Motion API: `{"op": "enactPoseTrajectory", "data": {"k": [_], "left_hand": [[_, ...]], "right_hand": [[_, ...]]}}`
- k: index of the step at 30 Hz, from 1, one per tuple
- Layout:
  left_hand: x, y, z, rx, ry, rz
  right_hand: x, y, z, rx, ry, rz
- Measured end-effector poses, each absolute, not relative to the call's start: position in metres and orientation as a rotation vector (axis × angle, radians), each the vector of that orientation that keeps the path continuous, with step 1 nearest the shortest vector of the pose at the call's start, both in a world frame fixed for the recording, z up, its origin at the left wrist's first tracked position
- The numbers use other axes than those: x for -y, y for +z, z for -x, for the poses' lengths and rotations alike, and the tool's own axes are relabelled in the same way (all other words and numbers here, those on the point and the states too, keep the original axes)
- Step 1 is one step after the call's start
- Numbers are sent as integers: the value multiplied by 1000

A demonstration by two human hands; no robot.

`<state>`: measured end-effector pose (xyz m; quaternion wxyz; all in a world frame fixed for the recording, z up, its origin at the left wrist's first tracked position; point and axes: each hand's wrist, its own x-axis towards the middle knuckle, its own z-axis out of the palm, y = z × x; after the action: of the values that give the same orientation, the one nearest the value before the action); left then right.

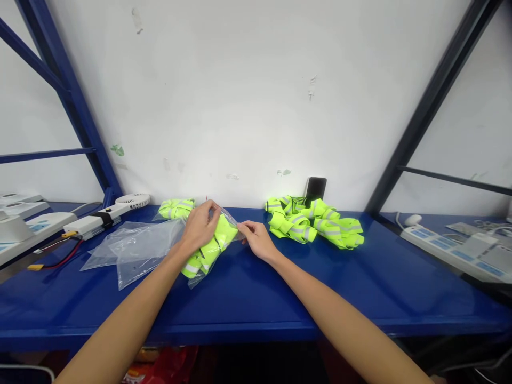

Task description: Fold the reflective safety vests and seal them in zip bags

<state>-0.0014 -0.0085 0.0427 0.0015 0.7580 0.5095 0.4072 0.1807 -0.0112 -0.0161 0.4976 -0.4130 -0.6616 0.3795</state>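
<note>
Between my hands is a clear plastic bag (202,276) with a folded neon-yellow reflective strap bundle (208,252) inside, tilted over the blue table. My left hand (202,223) pinches the bag's upper edge on the left. My right hand (256,238) grips the right corner of the same edge between thumb and fingers. Behind my left hand lies another neon-yellow bundle (176,208), apparently in a bag too. Flat clear bags (144,246) lie left of my left forearm. Several loose neon-yellow bundles with grey stripes (316,221) are piled beyond my right hand.
A dark-screened device (316,190) leans against the white wall behind the pile. On the left are a white fan (133,200) and a battery pack with wires (86,226). Power strips (456,250) sit at the far right. Blue metal posts (76,101) rise at the sides.
</note>
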Motion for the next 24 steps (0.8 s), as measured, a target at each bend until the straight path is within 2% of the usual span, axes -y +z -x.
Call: {"op": "enactPoseTrajectory", "data": {"k": [10,15,19,24], "left_hand": [[9,43,3,-1627,1194,-2446],[8,46,0,-1604,1028,-2513],[3,63,-11,-1322,780,-2812],[-10,82,-13,-1091,347,-2630]], "right_hand": [[21,-10,-179,1782,468,1070],[19,-10,-182,1941,242,994],[16,-12,-187,2054,195,914],[18,-5,-190,2082,277,890]]}}
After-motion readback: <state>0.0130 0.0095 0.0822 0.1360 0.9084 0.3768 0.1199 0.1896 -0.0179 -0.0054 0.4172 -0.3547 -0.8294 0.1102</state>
